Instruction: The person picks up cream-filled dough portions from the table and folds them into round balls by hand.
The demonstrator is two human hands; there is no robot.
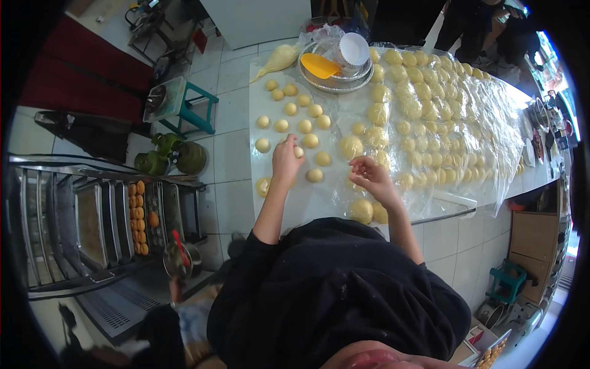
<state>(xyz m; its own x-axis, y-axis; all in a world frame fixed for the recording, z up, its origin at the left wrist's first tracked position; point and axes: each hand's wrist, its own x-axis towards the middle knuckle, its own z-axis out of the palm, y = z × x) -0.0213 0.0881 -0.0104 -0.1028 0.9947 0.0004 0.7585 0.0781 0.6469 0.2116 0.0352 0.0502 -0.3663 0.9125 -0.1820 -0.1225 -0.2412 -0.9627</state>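
My left hand (285,165) is over the left part of the white table (326,200), its fingers closed around a small pale dough ball (298,152). Around it sit several loose dough balls, among them one just beyond the fingers (310,141) and another to the left (263,145). My right hand (373,176) hovers with loosely bent fingers apart and nothing visible in them. Below it are larger yellow dough rounds, one a little farther off (351,147) and another nearer me (361,211). The right palm is hidden.
Clear plastic sheeting (485,138) covers rows of dough on the right. Metal bowls (344,86) hold a yellow scraper (319,66) and paper cups (354,49), beside a piping bag (279,59). A tray rack (95,224) stands left. Another person's hand (176,289) is by a pot (190,261).
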